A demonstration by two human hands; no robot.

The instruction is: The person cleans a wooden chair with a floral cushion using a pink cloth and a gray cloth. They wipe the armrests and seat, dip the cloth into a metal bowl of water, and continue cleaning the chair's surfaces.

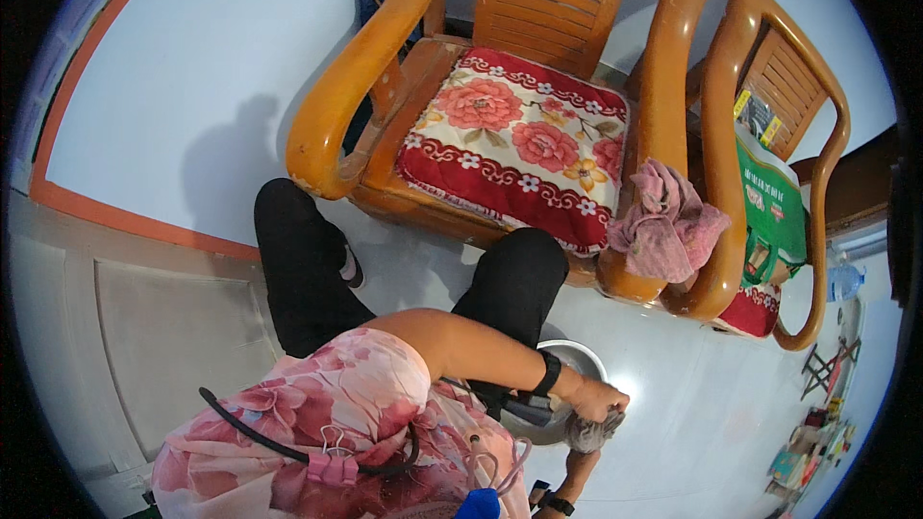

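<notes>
My left hand (597,399), with a black band on its wrist, is clenched around a wet-looking grey cloth (590,434). The arm reaches across my body to the right. Just below, my right hand (583,463) is at the lower end of the same cloth, its fingers largely hidden behind it. The bunched cloth is held over the right rim of a round metal basin (593,359). This basin stands on the floor beside my right knee, and my left forearm and a dark device hide part of it.
A wooden armchair (404,184) with a floral seat pad (515,144) stands ahead. Draped over its right armrest is a pink cloth (670,227). A second wooden chair (728,86) carries a green bag (775,202). A wall and a panelled door (180,331) are at left.
</notes>
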